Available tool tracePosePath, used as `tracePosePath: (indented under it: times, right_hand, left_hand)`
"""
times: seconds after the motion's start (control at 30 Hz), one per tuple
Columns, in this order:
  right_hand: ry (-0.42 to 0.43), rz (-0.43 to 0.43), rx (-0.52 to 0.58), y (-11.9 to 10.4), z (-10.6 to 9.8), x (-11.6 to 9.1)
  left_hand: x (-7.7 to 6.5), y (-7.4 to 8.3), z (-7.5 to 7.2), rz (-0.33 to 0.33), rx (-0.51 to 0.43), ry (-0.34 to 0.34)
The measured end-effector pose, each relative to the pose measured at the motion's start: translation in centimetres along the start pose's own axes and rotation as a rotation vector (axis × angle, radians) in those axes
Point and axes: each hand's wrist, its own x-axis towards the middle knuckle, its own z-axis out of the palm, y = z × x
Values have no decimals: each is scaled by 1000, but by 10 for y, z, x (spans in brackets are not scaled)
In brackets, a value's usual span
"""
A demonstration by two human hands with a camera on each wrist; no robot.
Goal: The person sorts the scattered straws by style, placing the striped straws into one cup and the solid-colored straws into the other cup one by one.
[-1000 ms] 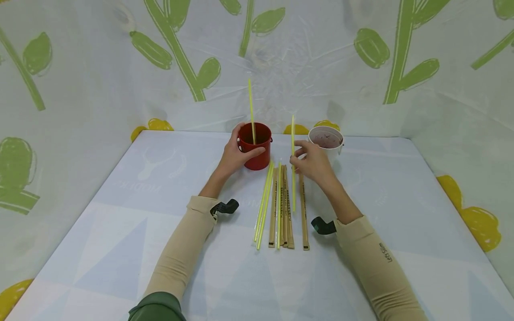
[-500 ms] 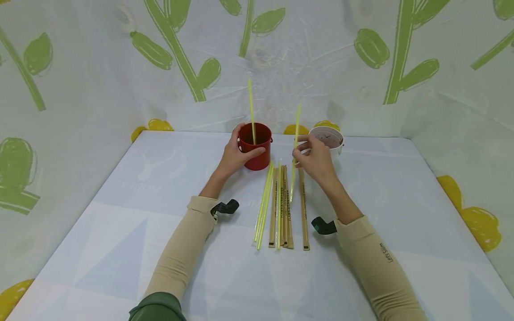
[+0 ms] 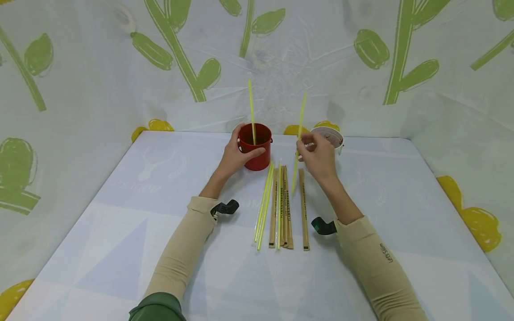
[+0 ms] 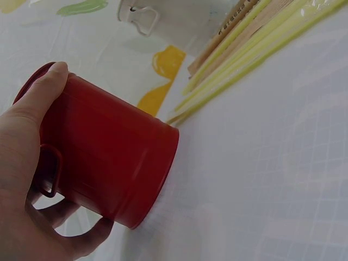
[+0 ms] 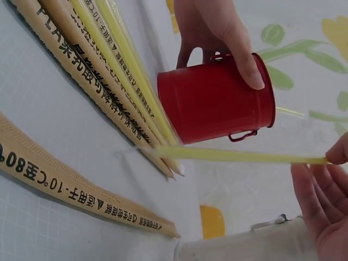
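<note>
My left hand [image 3: 234,154] grips the side of a red metal bucket [image 3: 263,158], thumb across its front. The bucket stands upright on the table, and one yellow straw [image 3: 251,104] leans up out of it. Between thumb and fingers, my right hand [image 3: 319,158] pinches another yellow straw [image 5: 234,156], raised off the table and tilted slightly. That hand is in front of a white bucket [image 3: 339,141] and covers part of it. Below the hands lie several wrapped straws: yellow straws [image 3: 263,207] in clear film and brown paper-wrapped straws [image 3: 284,209].
One brown paper-wrapped straw [image 3: 304,214] lies apart, to the right of the bunch. The table [image 3: 120,249] has a pale blue and white cover. Behind it hangs a white sheet [image 3: 305,58] printed with green leaves and yellow shapes.
My right hand has lifted the pinched yellow straw up and slightly right, toward the white bucket, and the straw leans more. The left hand and red bucket have stayed still.
</note>
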Motion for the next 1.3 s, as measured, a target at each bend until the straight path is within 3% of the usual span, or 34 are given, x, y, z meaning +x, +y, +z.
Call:
tracePosePath:
  times: [0.2,0.33,0.9,1.17,1.3]
  right_hand:
    - [84,-51,64,-1,0,1]
    - [87,-60,66,-1,2,1]
    - [32,-70,80,-11,7,15]
    - [-5,-98,52,-43,10,40]
    - [-11,-118,46,-59,13,56]
  left_hand:
    - [14,-31,4,25,8,32]
    - [16,-35,4,42,17,43]
    - [17,-35,4,63,2,44]
    - [16,-33,4,41,4,41]
    - [10,-19,3,25,-15,28]
